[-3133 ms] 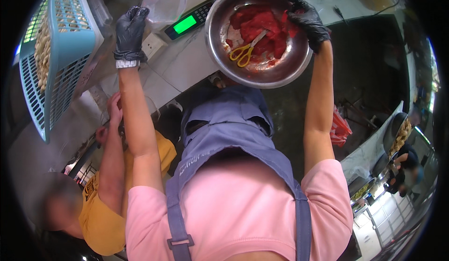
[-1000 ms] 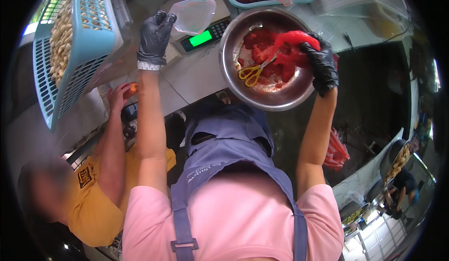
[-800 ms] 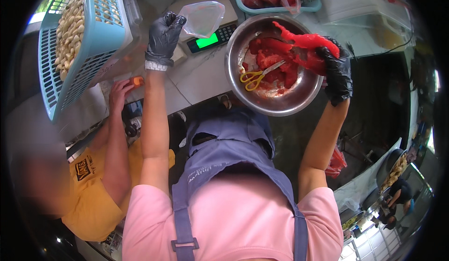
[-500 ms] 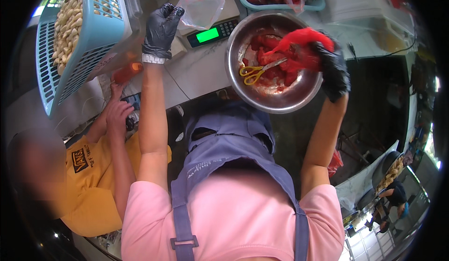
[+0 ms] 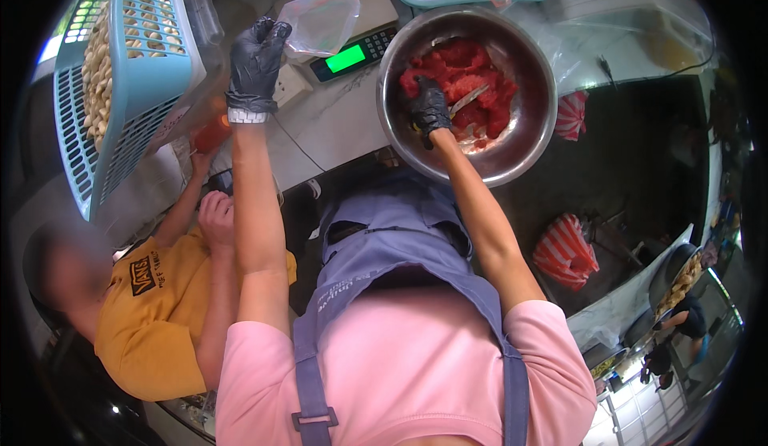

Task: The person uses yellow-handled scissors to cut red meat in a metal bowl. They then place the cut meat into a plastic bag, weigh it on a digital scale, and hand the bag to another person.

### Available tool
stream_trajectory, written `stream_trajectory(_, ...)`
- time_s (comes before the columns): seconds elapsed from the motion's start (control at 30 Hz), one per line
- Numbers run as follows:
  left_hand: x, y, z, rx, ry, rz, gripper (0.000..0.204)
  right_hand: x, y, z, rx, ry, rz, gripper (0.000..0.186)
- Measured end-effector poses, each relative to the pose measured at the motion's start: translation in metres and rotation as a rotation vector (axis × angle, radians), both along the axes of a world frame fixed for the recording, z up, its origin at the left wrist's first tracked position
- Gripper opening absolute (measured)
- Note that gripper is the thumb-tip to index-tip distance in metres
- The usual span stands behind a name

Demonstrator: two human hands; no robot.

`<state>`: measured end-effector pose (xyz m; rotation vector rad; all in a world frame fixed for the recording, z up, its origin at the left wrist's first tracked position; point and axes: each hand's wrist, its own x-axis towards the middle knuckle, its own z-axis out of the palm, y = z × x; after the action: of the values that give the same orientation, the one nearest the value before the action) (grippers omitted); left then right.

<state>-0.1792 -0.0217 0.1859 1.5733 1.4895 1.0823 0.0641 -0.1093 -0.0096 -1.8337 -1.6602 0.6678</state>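
My left hand [image 5: 256, 66], in a black glove with a white band at the wrist, is closed on the edge of a clear plastic bag [image 5: 322, 22]. The bag hangs open beside the hand, over a scale [image 5: 346, 59] with a lit green display. Inside a wide metal bowl [image 5: 534, 102] lies a heap of soft, wet red stuff [image 5: 460, 60]; its kind I cannot make out. My black-gloved right hand [image 5: 430, 106] is down in the bowl, closed around the yellow handles of a pair of scissors [image 5: 470, 100]. The blades point right, and the hand hides most of the handles.
A blue basket [image 5: 152, 78] of pale peeled cloves or nuts stands at upper left. Another blue basket [image 5: 472, 0] with bagged red stuff sits behind the bowl. A person in a yellow shirt [image 5: 160, 310] is at my left. Red-striped bags [image 5: 566, 252] hang at right.
My right hand has let go of the red stuff it held raised at the bowl's right side and moved down left onto the scissors. My left hand still holds the clear bag.
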Motion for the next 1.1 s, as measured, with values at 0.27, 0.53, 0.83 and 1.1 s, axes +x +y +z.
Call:
stream_trajectory(0.27,-0.006,-0.001,-0.008,-0.085,-0.027,0.004,0.025,0.032,-0.023,0.085,-0.292,-0.331,0.112,0.027)
stream_trajectory(0.53,-0.003,0.004,-0.008,-0.035,-0.053,-0.034,0.024,0.029,-0.057,0.045,-0.459,-0.156,-0.094,0.032)
stream_trajectory(0.83,-0.004,-0.006,-0.006,0.070,-0.063,-0.083,0.013,0.036,-0.069,0.035,-0.512,-0.131,-0.277,0.040)
stream_trajectory(1.1,-0.014,0.008,-0.006,0.688,0.479,-0.096,0.015,0.037,-0.075,0.020,-0.107,-0.154,-0.009,0.028)
